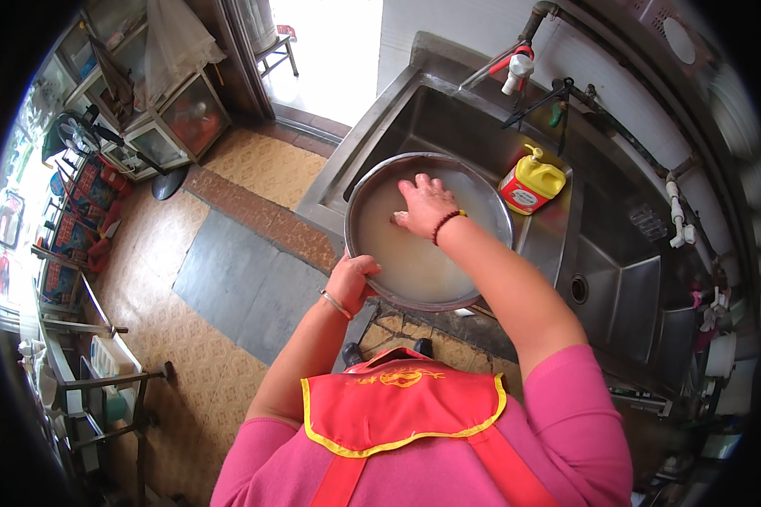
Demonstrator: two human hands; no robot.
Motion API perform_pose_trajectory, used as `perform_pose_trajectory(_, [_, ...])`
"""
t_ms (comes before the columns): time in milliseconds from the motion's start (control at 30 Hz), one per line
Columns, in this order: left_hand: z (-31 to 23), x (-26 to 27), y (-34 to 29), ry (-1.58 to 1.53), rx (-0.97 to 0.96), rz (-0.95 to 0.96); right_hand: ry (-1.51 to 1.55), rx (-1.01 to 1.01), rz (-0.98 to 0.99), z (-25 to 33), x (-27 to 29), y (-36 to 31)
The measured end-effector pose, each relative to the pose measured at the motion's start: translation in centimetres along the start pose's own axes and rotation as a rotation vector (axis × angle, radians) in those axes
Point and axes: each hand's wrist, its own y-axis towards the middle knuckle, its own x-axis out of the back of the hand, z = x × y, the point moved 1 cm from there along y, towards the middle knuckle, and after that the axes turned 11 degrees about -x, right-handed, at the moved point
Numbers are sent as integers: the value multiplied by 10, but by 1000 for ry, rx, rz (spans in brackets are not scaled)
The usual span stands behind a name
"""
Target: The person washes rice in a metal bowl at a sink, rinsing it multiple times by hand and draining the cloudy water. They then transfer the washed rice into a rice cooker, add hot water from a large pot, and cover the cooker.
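A wide round metal basin (490, 291) rests at the front edge of the sink, tilted a little, with cloudy whitish water (418, 262) in it. My left hand (352, 280) grips its rim at the near left, the thumb over the edge and the other fingers hidden beneath. Inside the basin my right hand (426, 205) reaches over the water with its fingers spread. The fingertips seem to be at the surface, and I see nothing held in them. Whatever lies under the murky water does not show.
Behind the basin lies a steel sink (414, 110) with a second bowl (621, 291) at the right. A yellow pump jug (533, 180) stands beside the basin. Above hangs a tap (518, 68) with a white handle. A metal rack (118, 380) stands on the left.
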Motion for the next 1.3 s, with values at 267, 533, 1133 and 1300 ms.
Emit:
perform_pose_trajectory(267, [1, 1, 2, -11, 10, 10, -184, 103, 238, 21, -21, -19])
perform_pose_trajectory(533, [-3, -12, -6, -19, -47, -74, -359, 276, 393, -5, -14, -54])
perform_pose_trajectory(1133, [3, -2, 0, -3, -25, -45, -135, 298, 647, -4, -12, -62])
perform_pose_trajectory(1300, [6, 5, 7, -30, 12, 51, -147, 279, 491, 8, -22, -37])
